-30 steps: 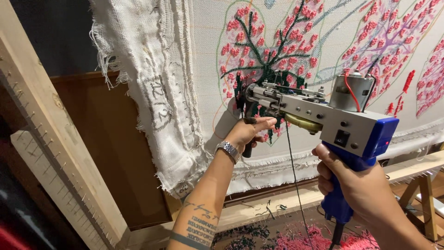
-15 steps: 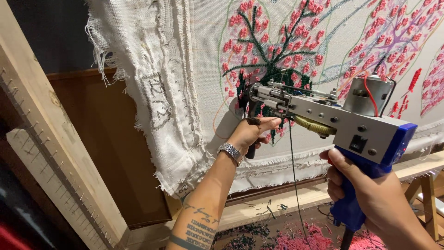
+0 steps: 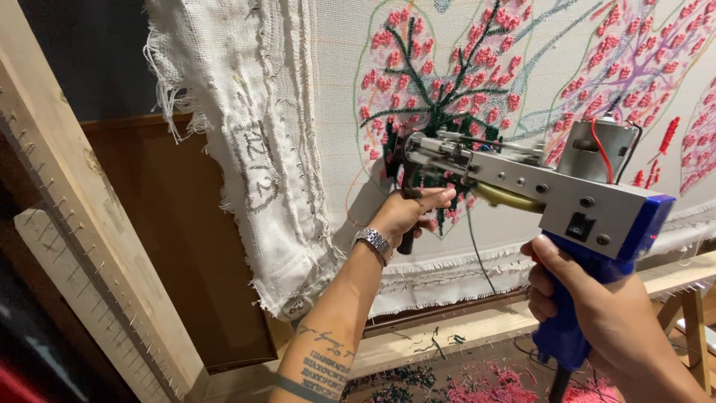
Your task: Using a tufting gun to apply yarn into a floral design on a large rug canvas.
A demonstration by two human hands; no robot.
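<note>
1. The tufting gun [image 3: 522, 183] sits in the middle of my view, held up level against the stretched cloth [image 3: 522, 246]; its grey metal body runs from the needle end at the fabric back to a blue handle low on the right.
2. My left hand [image 3: 406, 213] is clenched around the gun's black front grip, just beneath the needle end, with the thumb laid along the top; a metal wristwatch [image 3: 373, 242] sits on that wrist.
3. My right hand [image 3: 597, 310] is wrapped tight around the blue handle, fingers curled at its front; I cannot tell whether one presses a trigger.
4. The needle end touches the cloth at the lower part of a tufted motif [image 3: 440, 82] of dark green branches and pink dots; more pink motifs lie to the right.
5. A thin dark yarn [image 3: 477, 254] hangs from under the gun; pink and green yarn scraps [image 3: 492, 377] lie below; a frayed cloth edge [image 3: 253, 149] hangs on the left, beside a wooden frame [image 3: 67, 216] set with pins.
</note>
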